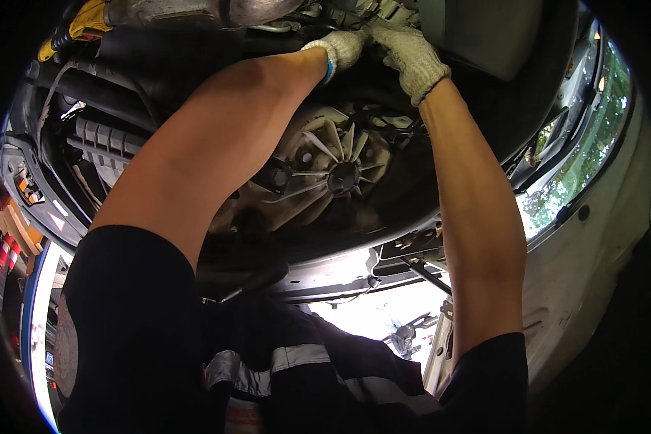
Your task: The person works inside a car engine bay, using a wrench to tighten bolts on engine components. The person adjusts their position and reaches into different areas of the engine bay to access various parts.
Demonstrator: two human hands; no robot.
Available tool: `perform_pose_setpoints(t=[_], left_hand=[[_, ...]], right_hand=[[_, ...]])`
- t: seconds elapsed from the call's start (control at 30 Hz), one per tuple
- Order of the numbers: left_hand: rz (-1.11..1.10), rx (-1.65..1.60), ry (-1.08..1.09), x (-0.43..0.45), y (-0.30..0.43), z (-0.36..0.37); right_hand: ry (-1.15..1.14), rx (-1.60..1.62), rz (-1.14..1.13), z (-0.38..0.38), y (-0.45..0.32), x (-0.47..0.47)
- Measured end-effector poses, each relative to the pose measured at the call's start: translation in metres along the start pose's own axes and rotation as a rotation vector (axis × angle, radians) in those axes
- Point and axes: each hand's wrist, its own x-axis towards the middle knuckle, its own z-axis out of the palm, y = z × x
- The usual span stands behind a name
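Observation:
Both my hands wear knitted work gloves and reach deep into a car's engine bay at the top of the view. My left hand (347,48) is bent forward, its fingers hidden among dark parts. Close beside it, my right hand (409,57) is at a light-coloured fitting (393,12), its fingertips blurred in shadow; whether either hand grips something cannot be told. Below them lies a ribbed cast-metal housing (343,176) with a round centre. A large metal pipe or casing (206,12) runs above my left forearm.
A yellow work glove (89,20) shows at the upper left, near a dark hose. Black ribbed plastic (103,144) lies beside my left forearm. The windscreen (569,179) and pale bodywork (586,260) curve along the right. A dark round edge surrounds the housing.

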Motion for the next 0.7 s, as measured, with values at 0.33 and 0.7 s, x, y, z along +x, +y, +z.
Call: perform_pose_setpoints(t=[0.33, 0.7], left_hand=[[-0.018, -0.128, 0.015, 0.004, -0.004, 0.004], [0.048, -0.131, 0.034, 0.014, -0.015, 0.010]], right_hand=[[0.095, -0.841, 0.253, 0.019, -0.024, -0.017], [-0.191, -1.415, 0.221, 0.031, -0.016, -0.022]])
